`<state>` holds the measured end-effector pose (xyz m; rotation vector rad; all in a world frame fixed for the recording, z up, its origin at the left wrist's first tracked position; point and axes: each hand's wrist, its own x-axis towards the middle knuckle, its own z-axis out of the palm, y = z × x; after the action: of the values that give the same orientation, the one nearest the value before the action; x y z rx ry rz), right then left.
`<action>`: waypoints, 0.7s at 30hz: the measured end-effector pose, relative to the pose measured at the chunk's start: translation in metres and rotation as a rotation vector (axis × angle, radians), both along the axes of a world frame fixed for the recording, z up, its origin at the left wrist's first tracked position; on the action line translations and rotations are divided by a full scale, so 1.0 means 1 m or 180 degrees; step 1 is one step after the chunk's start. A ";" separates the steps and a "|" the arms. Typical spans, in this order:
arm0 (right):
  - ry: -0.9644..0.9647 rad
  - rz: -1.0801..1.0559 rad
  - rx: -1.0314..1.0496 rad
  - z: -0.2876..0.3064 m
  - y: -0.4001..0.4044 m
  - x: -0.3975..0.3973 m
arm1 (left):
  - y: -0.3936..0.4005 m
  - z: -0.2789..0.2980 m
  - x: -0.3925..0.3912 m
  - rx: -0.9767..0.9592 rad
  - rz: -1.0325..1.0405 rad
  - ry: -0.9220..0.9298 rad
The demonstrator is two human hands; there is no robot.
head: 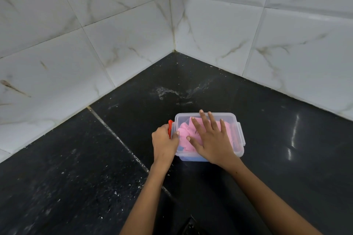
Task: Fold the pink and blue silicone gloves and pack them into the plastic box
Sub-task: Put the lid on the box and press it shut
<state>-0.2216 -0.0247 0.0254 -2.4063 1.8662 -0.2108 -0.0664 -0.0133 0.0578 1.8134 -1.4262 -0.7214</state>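
Observation:
A clear plastic box (237, 120) with its clear lid on sits on the black counter. Through the lid I see the pink glove (184, 129) on top and the blue glove (193, 158) under it along the near wall. My right hand (211, 138) lies flat on the lid with its fingers spread. My left hand (164, 141) grips the box's left end, its fingers on the orange latch (170, 123) and its thumb on the lid's edge. A clear latch (241, 133) shows on the right end.
The black granite counter (86, 177) meets white marbled wall tiles (114, 34) in a corner behind the box. A wet smear (172, 93) lies near the corner. A grout seam (118, 139) runs diagonally past the box's left side.

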 end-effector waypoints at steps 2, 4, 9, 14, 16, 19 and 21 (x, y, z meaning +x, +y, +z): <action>-0.0001 -0.0010 0.0002 0.000 0.000 0.001 | 0.000 -0.001 -0.001 -0.0015 0.0020 -0.0060; 0.0004 -0.0014 0.0000 0.000 0.000 0.001 | 0.001 -0.001 -0.001 -0.0036 0.0023 -0.0096; 0.0010 0.0013 -0.0015 0.001 0.001 0.001 | 0.003 -0.001 -0.008 -0.0351 -0.0025 -0.0448; -0.0091 0.0038 -0.0024 0.003 0.003 0.000 | 0.004 -0.011 -0.014 -0.0001 -0.0109 -0.1716; -0.0288 -0.0033 -0.0106 0.006 0.005 0.001 | 0.003 -0.014 -0.018 -0.0048 -0.0268 -0.2143; -0.0539 -0.0665 -0.0340 0.009 0.012 0.002 | -0.005 -0.014 -0.031 -0.0249 -0.0865 -0.2127; -0.0657 -0.1080 -0.0561 0.011 0.017 0.001 | -0.013 -0.013 -0.045 -0.0255 -0.1393 -0.1847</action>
<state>-0.2205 -0.0079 0.0363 -2.0495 2.2208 -0.6459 -0.1114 -0.0259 0.0448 1.7384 -2.2418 -0.3343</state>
